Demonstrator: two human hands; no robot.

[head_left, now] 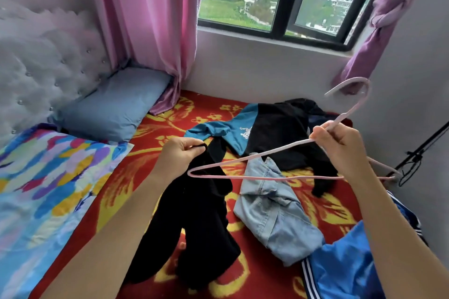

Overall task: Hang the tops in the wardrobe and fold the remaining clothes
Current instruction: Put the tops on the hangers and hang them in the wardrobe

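My left hand (178, 154) pinches the top edge of a black top (194, 221) that hangs down over the bed. My right hand (340, 150) grips a pale pink hanger (255, 155) by its neck, below the hook, and holds it level in front of the black top. The hanger's left tip lies against the black cloth. On the bed behind lies a teal and black top (262, 128). Light blue jeans (274, 211) lie crumpled under the hanger. Bright blue shorts with white stripes (340, 267) lie at the lower right.
The bed has a red blanket with yellow flowers (136, 177). A grey-blue pillow (116, 104) and a colourful pillow (48, 177) lie at the left by a tufted headboard. Pink curtains and a window stand behind. A black stand (418, 153) leans by the right wall.
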